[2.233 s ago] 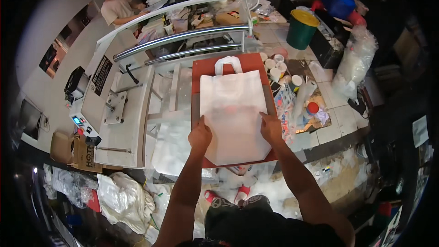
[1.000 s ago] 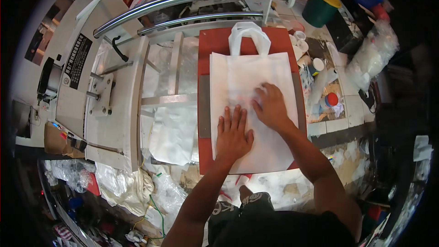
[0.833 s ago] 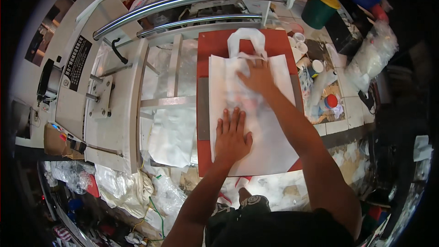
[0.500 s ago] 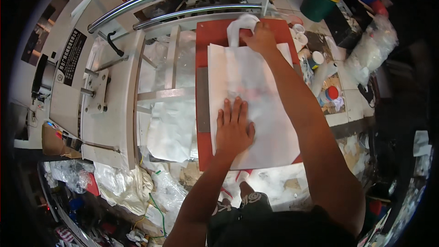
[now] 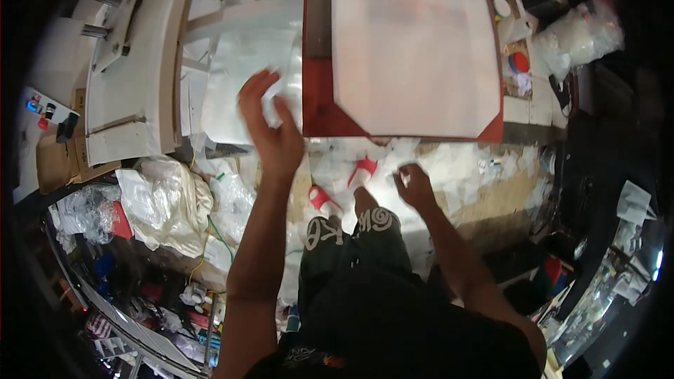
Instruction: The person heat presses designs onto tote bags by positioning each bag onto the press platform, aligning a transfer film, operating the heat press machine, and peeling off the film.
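Observation:
A flat white sheet [image 5: 414, 56] with angled lower corners lies on the red board [image 5: 318, 98] ahead of me. Faint reddish marks show through its upper part. To the left of the board, my left hand [image 5: 272, 123] hangs in the air over pale plastic sheeting [image 5: 228, 91]; its fingers are apart and slightly blurred, with nothing between them. Below the board's near edge, my right hand [image 5: 415, 186] is raised above the floor with fingers curled. A small pale spot shows at its fingertips, too small to name. Neither hand touches the sheet.
A white machine frame [image 5: 137, 63] stands at the left. Bundled clear plastic [image 5: 165, 200] and a cardboard box [image 5: 60, 161] lie below it. At the right are a red-capped jar [image 5: 518, 62] and a plastic-wrapped bundle [image 5: 583, 38]. Paper scraps [image 5: 460, 168] litter the floor around my feet.
Both hands have left the white sheet. My left hand moved left off it; my right hand let go of the white loop at its top and came down towards me. The view has tilted down.

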Demonstrator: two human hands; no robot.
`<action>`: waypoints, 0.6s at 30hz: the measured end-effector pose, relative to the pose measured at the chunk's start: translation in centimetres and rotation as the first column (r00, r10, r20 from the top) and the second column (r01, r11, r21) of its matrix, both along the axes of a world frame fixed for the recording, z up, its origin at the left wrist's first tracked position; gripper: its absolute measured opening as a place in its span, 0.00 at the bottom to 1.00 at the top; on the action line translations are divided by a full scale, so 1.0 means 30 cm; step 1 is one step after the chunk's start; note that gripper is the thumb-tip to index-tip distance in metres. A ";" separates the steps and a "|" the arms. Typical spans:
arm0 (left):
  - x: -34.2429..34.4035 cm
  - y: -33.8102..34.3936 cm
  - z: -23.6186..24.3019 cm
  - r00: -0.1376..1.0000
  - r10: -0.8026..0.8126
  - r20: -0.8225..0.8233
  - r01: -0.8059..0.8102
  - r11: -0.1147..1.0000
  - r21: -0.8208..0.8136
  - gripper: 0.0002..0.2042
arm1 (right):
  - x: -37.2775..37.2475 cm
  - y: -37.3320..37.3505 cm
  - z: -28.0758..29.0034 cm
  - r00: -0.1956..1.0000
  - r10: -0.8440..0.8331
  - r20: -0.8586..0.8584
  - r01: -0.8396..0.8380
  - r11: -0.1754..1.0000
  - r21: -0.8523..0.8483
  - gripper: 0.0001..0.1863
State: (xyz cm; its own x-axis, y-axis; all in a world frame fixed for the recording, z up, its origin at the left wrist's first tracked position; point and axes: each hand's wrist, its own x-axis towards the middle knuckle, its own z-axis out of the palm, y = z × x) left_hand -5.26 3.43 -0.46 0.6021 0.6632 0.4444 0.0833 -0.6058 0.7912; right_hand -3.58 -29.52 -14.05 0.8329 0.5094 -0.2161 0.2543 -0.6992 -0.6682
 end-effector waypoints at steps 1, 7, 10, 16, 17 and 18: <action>-0.126 0.014 -0.046 0.999 -0.008 -0.043 0.004 0.997 -0.078 0.15 | 0.038 0.028 -0.093 1.000 -0.004 0.012 0.006 0.993 -0.122 0.15; -1.018 -0.068 -0.371 0.702 -0.047 -0.710 0.028 0.999 -0.038 0.14 | 0.269 0.271 -0.538 0.901 0.228 0.368 -0.175 0.969 -0.172 0.32; -1.415 -0.175 -0.432 0.472 -0.127 -0.872 0.083 0.992 -0.100 0.13 | 0.288 0.325 -0.663 0.986 0.067 0.151 -0.044 0.988 -0.151 0.37; -1.744 -0.369 -0.433 0.293 -0.143 -0.945 -0.185 0.962 -0.203 0.10 | 0.296 0.332 -0.727 0.980 0.019 0.199 0.064 0.912 -0.404 0.30; -1.738 -0.374 -0.437 0.287 -0.147 -0.947 -0.210 0.954 -0.212 0.10 | 0.306 0.316 -0.714 0.952 -0.014 0.306 0.117 0.939 -0.322 0.29; -1.720 -0.376 -0.442 0.329 -0.181 -0.927 -0.199 0.946 -0.256 0.10 | 0.315 0.308 -0.699 0.931 -0.076 0.358 0.183 0.944 -0.275 0.28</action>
State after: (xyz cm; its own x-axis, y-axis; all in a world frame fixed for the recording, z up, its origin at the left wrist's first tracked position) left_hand -56.86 -7.84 -13.74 0.4768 0.6375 -0.6052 0.8781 -0.3762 0.2956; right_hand 5.86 -20.27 -35.03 0.9368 0.3482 -0.0349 0.3207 -0.8940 -0.3131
